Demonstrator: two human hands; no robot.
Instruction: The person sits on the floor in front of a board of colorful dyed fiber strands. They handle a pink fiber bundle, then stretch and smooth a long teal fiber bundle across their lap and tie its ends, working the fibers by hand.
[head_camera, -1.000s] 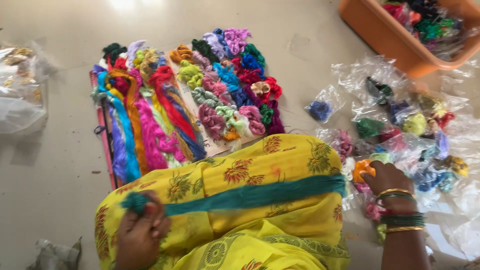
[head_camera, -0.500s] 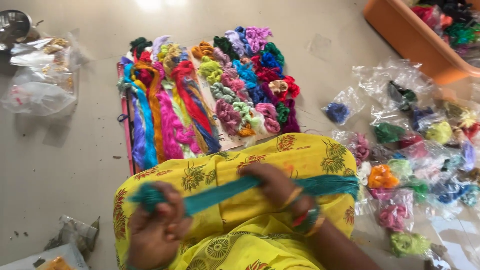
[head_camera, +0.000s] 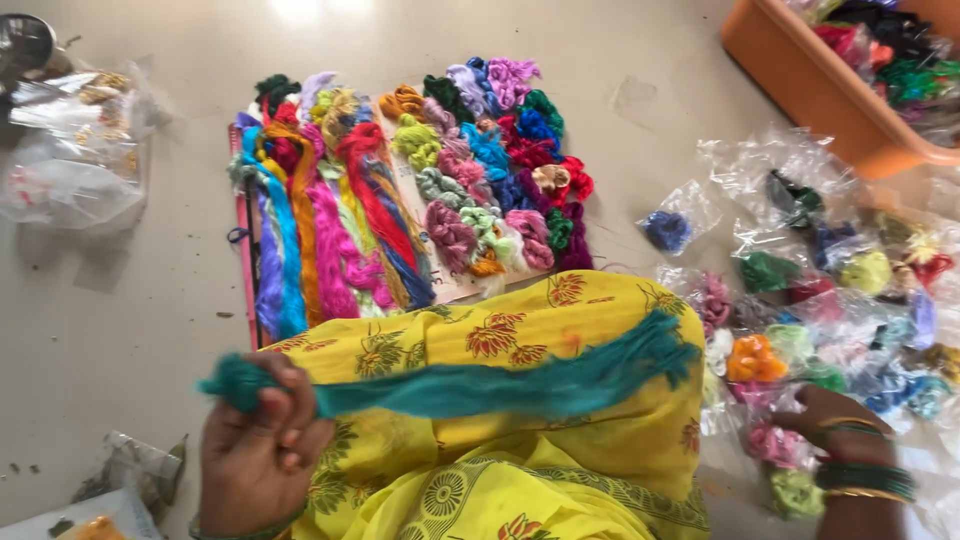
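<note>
the left hand (head_camera: 262, 448) is closed in a fist around one end of a teal thread bundle (head_camera: 500, 385), with a short tuft of that bundle sticking out past the fingers on the far left. from the grip the bundle runs rightward and slightly upward across a lap covered in yellow flowered cloth (head_camera: 520, 330), and its loose, frayed end lies near the right edge of the cloth, well apart from the holding hand. the right hand (head_camera: 830, 420), wearing green and gold bangles (head_camera: 865, 478), rests palm down among small clear bags of coloured thread (head_camera: 800, 340) on the floor to the right; its fingers are blurred, so whether they pinch anything cannot be told. it does not touch the teal bundle. beyond the lap lies a flat board (head_camera: 455, 285) carrying many skeins of thread (head_camera: 400, 190) in rows, long ones at left and knotted ones at right. an orange tub (head_camera: 810, 85) holding more thread stands at upper right. crumpled plastic bags (head_camera: 75, 150) lie at upper left on the pale floor (head_camera: 120, 330).
</note>
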